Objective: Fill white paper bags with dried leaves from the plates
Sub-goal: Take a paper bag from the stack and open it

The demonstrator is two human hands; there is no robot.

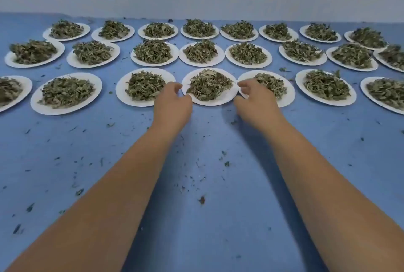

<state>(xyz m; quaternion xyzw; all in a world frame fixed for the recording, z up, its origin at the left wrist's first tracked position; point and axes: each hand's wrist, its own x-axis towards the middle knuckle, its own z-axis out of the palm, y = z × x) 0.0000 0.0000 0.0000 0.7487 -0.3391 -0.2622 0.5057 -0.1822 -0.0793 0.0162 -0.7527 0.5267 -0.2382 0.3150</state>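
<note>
The near part of the blue table [201, 228] is littered with leaf crumbs [201, 200], which suggests these leaves shed at the slightest jolt. Both bare forearms reach forward over it, and the left hand [172, 103] and right hand [254, 101] flank the middle plate [213, 101] of the nearest row. The fingers of each are half curled with thumb and forefinger parted like a pincer at the rim. I cannot tell whether either has hold of the plate. Its heap of dried leaves [208, 84] is piled high and loose, close to the edge on the near side. A thin plate lifted by two points may sag or tip, and the heap would slide off. An uneven lift, one hand ahead of the other, would do the same. The left-hand plate [131, 99] and the right-hand plate [284, 101] sit just beside it. The right hand's fingers [242, 84] hang over the right-hand one, so a careless wrist could drag through its leaves or knock its rim. Further off, two more rows of heaped plates [201, 63] stand close together, and a sweep forward could disturb them. No white paper bag is in view, so the plate may need carrying some way, which gives more chance of spilling
</note>
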